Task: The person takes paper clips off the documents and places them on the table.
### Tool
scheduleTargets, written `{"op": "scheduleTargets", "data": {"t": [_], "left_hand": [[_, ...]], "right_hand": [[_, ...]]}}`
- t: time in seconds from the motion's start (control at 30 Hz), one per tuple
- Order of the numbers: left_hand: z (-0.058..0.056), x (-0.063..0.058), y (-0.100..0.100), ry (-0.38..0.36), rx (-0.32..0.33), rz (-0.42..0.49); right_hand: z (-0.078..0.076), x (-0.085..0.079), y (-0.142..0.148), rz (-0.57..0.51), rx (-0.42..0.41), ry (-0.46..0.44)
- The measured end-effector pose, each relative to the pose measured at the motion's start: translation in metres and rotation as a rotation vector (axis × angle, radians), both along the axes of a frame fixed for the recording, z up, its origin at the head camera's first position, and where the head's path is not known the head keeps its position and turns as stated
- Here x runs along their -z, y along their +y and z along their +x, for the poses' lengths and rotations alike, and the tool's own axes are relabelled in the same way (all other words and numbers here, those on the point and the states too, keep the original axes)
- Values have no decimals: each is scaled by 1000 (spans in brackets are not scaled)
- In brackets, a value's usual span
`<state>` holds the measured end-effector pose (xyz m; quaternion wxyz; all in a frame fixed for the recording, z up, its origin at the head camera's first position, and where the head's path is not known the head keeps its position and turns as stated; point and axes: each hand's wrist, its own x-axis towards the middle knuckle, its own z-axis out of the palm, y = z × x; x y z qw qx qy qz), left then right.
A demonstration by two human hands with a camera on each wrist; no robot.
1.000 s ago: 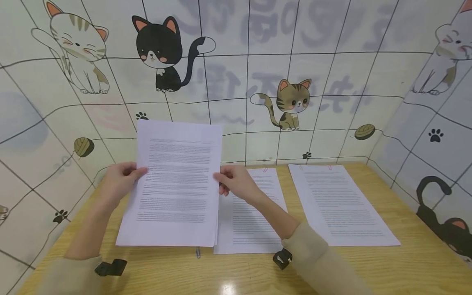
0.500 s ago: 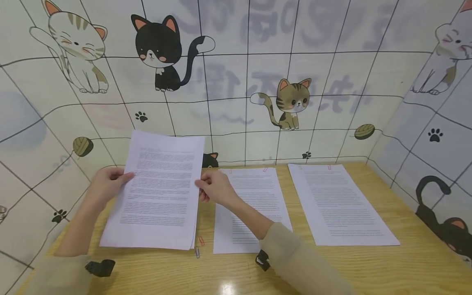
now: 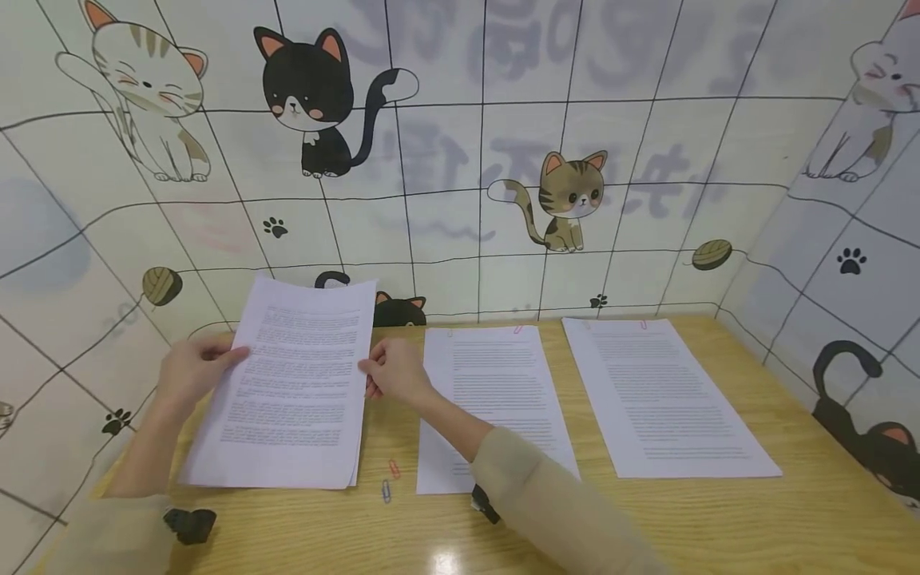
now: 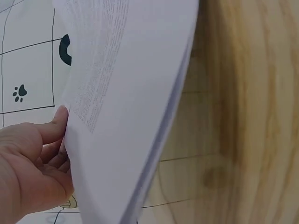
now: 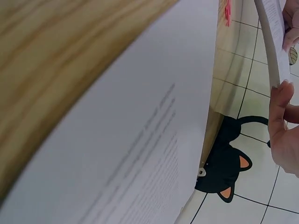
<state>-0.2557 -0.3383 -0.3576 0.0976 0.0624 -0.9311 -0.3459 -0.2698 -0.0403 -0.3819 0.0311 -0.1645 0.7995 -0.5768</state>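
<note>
Lowered leftward since earlier, the papers (image 3: 291,383) are pinched at opposite edges by the left hand (image 3: 190,369) and right hand (image 3: 398,372), presumably to keep them aligned.

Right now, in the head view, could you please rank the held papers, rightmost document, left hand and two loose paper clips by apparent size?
Largest: held papers
Next: rightmost document
Then: left hand
Smallest: red clip and blue clip, too alike to rank

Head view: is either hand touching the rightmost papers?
No, the left hand and right hand both pinch the leftmost papers.
</note>
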Motion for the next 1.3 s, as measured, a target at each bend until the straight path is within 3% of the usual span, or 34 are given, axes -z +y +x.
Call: {"op": "scheduleTargets", "data": {"t": [0.27, 0.5, 0.6, 0.8, 1.03, 1.3], "left_hand": [[-5, 12, -11, -46, -18, -8], [-10, 27, -23, -97, 60, -10], [-11, 26, -29, -122, 126, -31], [-12, 21, -36, -257, 234, -48], [-13, 23, -39, -337, 236, -19], [-11, 22, -45, -371, 242, -3]], "right_hand": [[2, 1, -19, 130, 14, -19], [-3, 7, -22, 188, 5, -75], [-3, 7, -25, 218, -20, -95], [-3, 7, -28, 318, -37, -52], [-5, 10, -27, 380, -4, -75], [-7, 6, -22, 446, -72, -96]]}}
